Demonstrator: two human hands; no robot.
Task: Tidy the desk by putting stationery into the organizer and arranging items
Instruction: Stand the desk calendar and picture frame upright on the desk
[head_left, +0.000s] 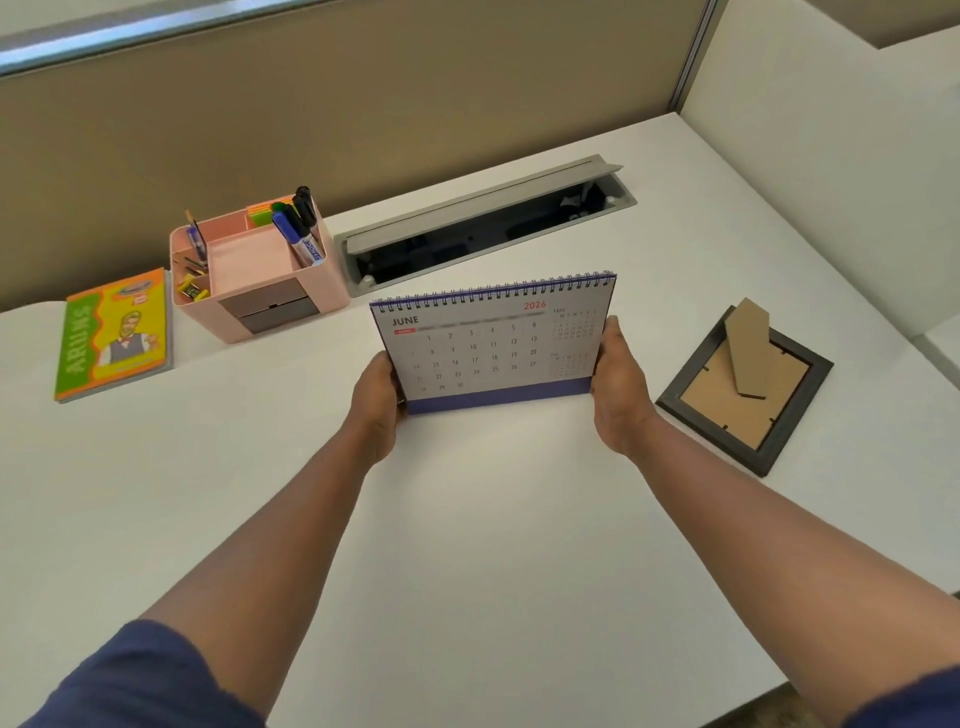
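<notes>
On the desk calendar (493, 343), "JUNE" is printed at the top left of the page and "2026" in red at the top right, with the dates 1 to 30 set out in rows below. A small grid headed "MAY" is seen at its right edge. "ARUNS" is lettered down the left side of the notebook (117, 335) at far left. Lettering on a marker (304, 247) in the organizer (260, 275) is probably a brand, too blurred to be read.

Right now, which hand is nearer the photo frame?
Right. The right hand holds the calendar's right edge, just left of the frame; the left hand holds the far edge, a calendar's width further away.
</notes>
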